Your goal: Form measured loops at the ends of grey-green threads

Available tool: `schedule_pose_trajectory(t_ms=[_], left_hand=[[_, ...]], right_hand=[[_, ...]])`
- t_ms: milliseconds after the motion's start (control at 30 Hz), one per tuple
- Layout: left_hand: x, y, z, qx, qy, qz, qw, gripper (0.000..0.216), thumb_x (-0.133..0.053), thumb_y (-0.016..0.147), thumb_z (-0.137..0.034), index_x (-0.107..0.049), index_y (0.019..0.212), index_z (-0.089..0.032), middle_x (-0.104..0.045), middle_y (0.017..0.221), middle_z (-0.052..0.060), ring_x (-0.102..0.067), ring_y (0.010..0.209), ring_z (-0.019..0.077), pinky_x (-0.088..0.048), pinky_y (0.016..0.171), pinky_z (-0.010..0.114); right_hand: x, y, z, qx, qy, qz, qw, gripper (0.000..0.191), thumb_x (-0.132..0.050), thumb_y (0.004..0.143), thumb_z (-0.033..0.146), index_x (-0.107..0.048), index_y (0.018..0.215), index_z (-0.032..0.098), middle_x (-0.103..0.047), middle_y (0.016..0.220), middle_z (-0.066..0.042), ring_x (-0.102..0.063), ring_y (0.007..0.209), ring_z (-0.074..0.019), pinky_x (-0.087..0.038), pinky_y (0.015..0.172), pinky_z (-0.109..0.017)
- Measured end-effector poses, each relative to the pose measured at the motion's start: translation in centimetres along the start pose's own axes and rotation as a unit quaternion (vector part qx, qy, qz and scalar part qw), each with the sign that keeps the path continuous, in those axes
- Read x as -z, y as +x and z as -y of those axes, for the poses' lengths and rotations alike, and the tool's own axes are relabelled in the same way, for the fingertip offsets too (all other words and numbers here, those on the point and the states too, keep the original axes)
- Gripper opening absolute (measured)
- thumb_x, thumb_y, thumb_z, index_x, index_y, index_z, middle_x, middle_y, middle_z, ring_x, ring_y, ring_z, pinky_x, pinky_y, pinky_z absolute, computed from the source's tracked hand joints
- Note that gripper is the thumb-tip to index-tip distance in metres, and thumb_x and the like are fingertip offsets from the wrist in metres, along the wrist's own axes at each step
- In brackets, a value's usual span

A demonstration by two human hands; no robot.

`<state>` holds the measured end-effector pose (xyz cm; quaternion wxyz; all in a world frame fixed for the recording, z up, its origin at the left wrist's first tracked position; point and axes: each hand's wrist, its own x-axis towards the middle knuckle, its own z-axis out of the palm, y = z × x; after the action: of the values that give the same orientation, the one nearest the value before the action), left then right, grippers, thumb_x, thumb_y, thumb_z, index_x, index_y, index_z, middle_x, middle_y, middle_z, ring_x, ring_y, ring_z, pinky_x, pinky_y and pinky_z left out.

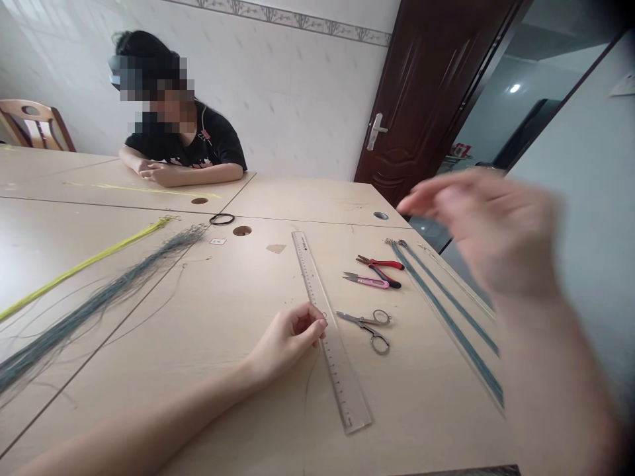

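Note:
My left hand (288,337) rests on the table with its fingers curled, pinching a thin thread or small ring against the left edge of a clear plastic ruler (328,330); I cannot make out exactly what it pinches. My right hand (489,225) is raised in the air at the right, blurred by motion, fingers loosely spread with nothing seen in it. Small silver scissors (372,325) lie just right of the ruler. Pink thread snips (367,281) and red-handled pliers (383,266) lie beyond them.
Two grey-blue braided cords (446,317) run along the table's right edge. A bundle of grey-green threads (99,301) and a yellow cord (84,264) stretch across the left. A black ring (221,219) lies near a cable hole (242,231). Another person (183,142) sits opposite, arms folded on the table.

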<state>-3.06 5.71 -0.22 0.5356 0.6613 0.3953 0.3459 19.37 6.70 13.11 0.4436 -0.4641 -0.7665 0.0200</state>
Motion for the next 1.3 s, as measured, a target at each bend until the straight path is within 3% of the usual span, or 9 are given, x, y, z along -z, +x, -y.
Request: schedule_pose_trajectory(t_ms=[67, 133, 200, 300, 733, 933, 1100, 1300], left_hand=[[0.0, 0.0, 0.0, 0.001, 0.002, -0.001, 1.0, 0.02, -0.049, 0.085, -0.029, -0.052, 0.071, -0.016, -0.055, 0.065, -0.001, -0.052, 0.063, 0.0125, -0.039, 0.061, 0.023], [0.0, 0.0, 0.0, 0.004, 0.004, 0.0, 1.0, 0.02, -0.048, 0.086, -0.029, -0.052, 0.071, -0.016, -0.055, 0.065, -0.001, -0.052, 0.062, 0.0127, -0.039, 0.06, 0.023], [0.0, 0.0, -0.1, 0.006, 0.006, 0.001, 1.0, 0.02, -0.048, 0.086, -0.029, -0.052, 0.071, -0.016, -0.055, 0.064, -0.001, -0.051, 0.061, 0.0127, -0.038, 0.059, 0.023], [0.1, 0.0, 0.0, 0.008, 0.01, 0.005, 1.0, 0.022, -0.048, 0.087, -0.031, -0.052, 0.072, -0.016, -0.054, 0.063, -0.001, -0.051, 0.062, 0.013, -0.038, 0.061, 0.024], [0.3, -0.1, -0.1, 0.007, 0.022, 0.01, 1.0, 0.024, -0.047, 0.088, -0.033, -0.054, 0.073, -0.016, -0.054, 0.062, -0.001, -0.051, 0.062, 0.0131, -0.036, 0.06, 0.024], [0.2, 0.1, -0.3, 0.013, 0.022, 0.001, 1.0, 0.024, -0.048, 0.087, -0.031, -0.057, 0.073, -0.015, -0.053, 0.058, -0.002, -0.05, 0.06, 0.0124, -0.036, 0.059, 0.023], [0.2, 0.0, -0.2, 0.011, 0.02, 0.002, 1.0, 0.023, -0.048, 0.087, -0.031, -0.057, 0.073, -0.015, -0.055, 0.06, -0.001, -0.051, 0.06, 0.0124, -0.036, 0.059, 0.023], [0.2, 0.2, -0.2, 0.013, 0.019, 0.001, 1.0, 0.024, -0.049, 0.086, -0.032, -0.058, 0.072, -0.015, -0.054, 0.059, -0.002, -0.051, 0.06, 0.0123, -0.036, 0.059, 0.023]], right_hand=[[-2.6, -0.6, -2.2, -0.03, -0.039, 0.05, 0.998, 0.02, -0.046, 0.091, 0.025, -0.064, 0.086, 0.02, -0.068, 0.088, -0.002, -0.064, 0.082, -0.0139, -0.051, 0.074, -0.026], [-5.4, -1.8, -4.8, -0.053, -0.08, 0.077, 0.992, 0.018, -0.047, 0.088, 0.022, -0.065, 0.085, 0.018, -0.069, 0.081, -0.003, -0.065, 0.073, -0.016, -0.052, 0.065, -0.028], [-7.6, -3.2, -7.1, -0.057, -0.128, 0.099, 0.985, 0.018, -0.049, 0.086, 0.018, -0.066, 0.083, 0.017, -0.069, 0.083, -0.006, -0.063, 0.079, -0.02, -0.05, 0.071, -0.034], [-9.0, -4.7, -8.9, -0.041, -0.17, 0.144, 0.974, 0.015, -0.05, 0.086, 0.016, -0.065, 0.086, 0.016, -0.067, 0.089, -0.006, -0.059, 0.093, -0.0199, -0.046, 0.083, -0.037], [-9.6, -5.4, -9.6, -0.048, -0.239, 0.221, 0.944, 0.022, -0.049, 0.091, 0.025, -0.058, 0.108, 0.014, -0.06, 0.11, -0.008, -0.057, 0.102, -0.0197, -0.045, 0.089, -0.042], [-9.8, -5.5, -9.0, -0.042, -0.247, 0.242, 0.937, 0.02, -0.05, 0.091, 0.026, -0.059, 0.104, 0.014, -0.061, 0.107, -0.007, -0.058, 0.099, -0.019, -0.047, 0.087, -0.041], [-9.4, -5.1, -9.7, -0.049, -0.26, 0.215, 0.94, 0.019, -0.051, 0.09, 0.026, -0.06, 0.102, 0.014, -0.061, 0.106, -0.006, -0.057, 0.099, -0.0189, -0.046, 0.087, -0.041], [-8.7, -4.7, -13.4, -0.128, -0.31, 0.136, 0.932, 0.029, -0.051, 0.09, 0.027, -0.052, 0.116, 0.016, -0.051, 0.123, -0.01, -0.051, 0.11, -0.0236, -0.043, 0.092, -0.046]])
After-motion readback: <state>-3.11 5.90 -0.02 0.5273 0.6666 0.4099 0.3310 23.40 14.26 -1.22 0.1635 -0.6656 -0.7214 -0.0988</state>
